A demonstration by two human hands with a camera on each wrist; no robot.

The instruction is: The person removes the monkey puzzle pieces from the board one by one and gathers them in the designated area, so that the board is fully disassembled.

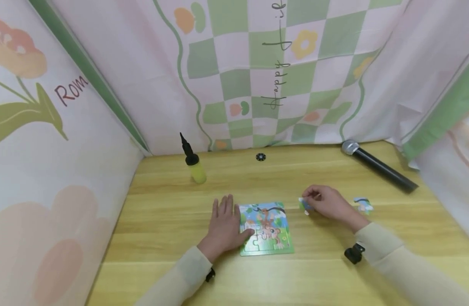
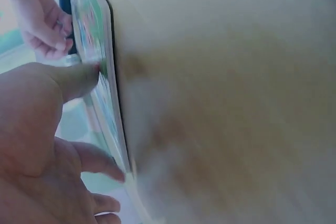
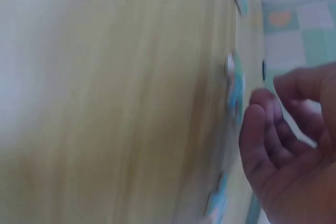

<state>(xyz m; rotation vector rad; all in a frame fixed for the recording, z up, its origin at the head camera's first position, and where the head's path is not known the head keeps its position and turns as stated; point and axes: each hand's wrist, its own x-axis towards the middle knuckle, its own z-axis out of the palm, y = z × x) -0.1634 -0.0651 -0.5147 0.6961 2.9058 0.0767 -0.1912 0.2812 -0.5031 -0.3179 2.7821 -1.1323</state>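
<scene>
My left hand (image 1: 224, 227) rests flat, fingers straight, on the puzzle board (image 1: 266, 229); my right hand (image 1: 328, 203) pinches a puzzle piece (image 1: 305, 205) beside it.

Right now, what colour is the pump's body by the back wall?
The pump is yellow with a black top and nozzle, clearest in the head view.

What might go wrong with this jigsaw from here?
The right hand pinches a puzzle piece only at its fingertips, so it might slip. The left hand rests on the puzzle board at one edge only; pressing a piece in could shift it. The spare piece lies behind the right wrist, where a sleeve might sweep it away.
</scene>
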